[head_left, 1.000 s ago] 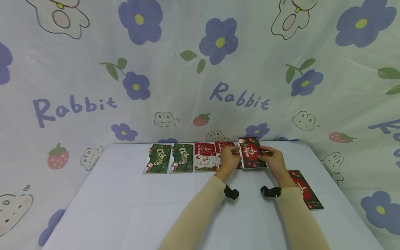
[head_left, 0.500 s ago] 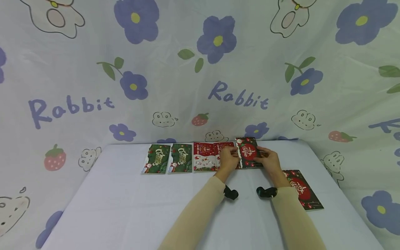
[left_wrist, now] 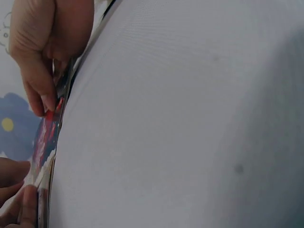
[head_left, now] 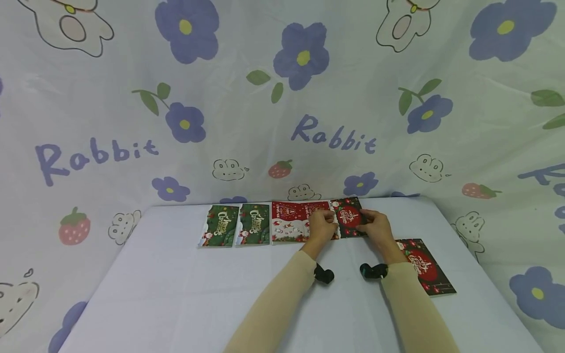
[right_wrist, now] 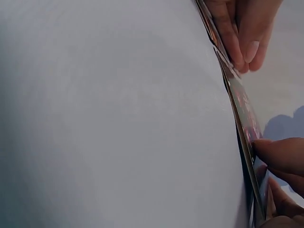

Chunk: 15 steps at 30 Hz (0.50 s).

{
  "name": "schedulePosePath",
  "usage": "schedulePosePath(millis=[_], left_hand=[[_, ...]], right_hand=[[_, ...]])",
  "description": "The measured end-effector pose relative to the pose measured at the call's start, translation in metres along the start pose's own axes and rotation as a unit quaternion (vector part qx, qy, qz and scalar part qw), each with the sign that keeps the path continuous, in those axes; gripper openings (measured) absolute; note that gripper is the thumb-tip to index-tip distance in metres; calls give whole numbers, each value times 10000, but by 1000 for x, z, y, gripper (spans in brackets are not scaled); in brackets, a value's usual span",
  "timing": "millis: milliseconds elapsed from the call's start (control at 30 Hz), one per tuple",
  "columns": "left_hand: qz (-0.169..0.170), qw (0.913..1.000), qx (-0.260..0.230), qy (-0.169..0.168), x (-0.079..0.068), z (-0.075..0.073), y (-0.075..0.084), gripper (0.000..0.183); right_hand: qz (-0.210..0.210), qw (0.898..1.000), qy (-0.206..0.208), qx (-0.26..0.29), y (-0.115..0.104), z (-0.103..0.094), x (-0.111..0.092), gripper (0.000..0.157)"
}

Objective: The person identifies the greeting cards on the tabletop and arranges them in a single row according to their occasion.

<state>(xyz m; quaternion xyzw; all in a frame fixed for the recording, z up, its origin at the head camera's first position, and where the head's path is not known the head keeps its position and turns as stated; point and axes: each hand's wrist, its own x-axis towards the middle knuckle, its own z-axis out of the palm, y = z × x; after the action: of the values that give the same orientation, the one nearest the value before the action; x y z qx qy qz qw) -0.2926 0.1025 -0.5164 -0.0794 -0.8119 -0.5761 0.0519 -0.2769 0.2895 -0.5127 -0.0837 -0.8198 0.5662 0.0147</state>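
A dark Christmas card [head_left: 350, 218] with a red round emblem lies at the right end of a row of cards. My left hand [head_left: 321, 229] pinches its left edge, while covering part of the neighbouring red-and-white card [head_left: 317, 209]. On the right edge, my right hand [head_left: 377, 229] holds the same card, its thumb [right_wrist: 280, 154] on the printed face in the right wrist view. From the left wrist view, the dark card [left_wrist: 47, 135] appears steeply from the side between both hands. What the left fingertips grip underneath is partly hidden.
Further left in the row are another red-and-white card [head_left: 288, 220] and two green Christmas cards [head_left: 220, 225], [head_left: 254, 224]. A second dark card [head_left: 430, 269] lies nearer, partly behind the right forearm. A patterned cloth [head_left: 247, 117] hangs behind the white table [head_left: 176, 294].
The dark card has moved left and down, from slightly raised to level with the row, against the red card. My right hand has moved left with it; the left hand has barely moved.
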Motion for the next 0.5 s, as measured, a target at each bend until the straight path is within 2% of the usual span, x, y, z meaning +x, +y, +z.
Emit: schedulePosePath(millis=[500], left_hand=[[106,9998,90,-117,-1,-3,0,29]], right_hand=[[31,9963,150,-848,-8,4,-2,63]])
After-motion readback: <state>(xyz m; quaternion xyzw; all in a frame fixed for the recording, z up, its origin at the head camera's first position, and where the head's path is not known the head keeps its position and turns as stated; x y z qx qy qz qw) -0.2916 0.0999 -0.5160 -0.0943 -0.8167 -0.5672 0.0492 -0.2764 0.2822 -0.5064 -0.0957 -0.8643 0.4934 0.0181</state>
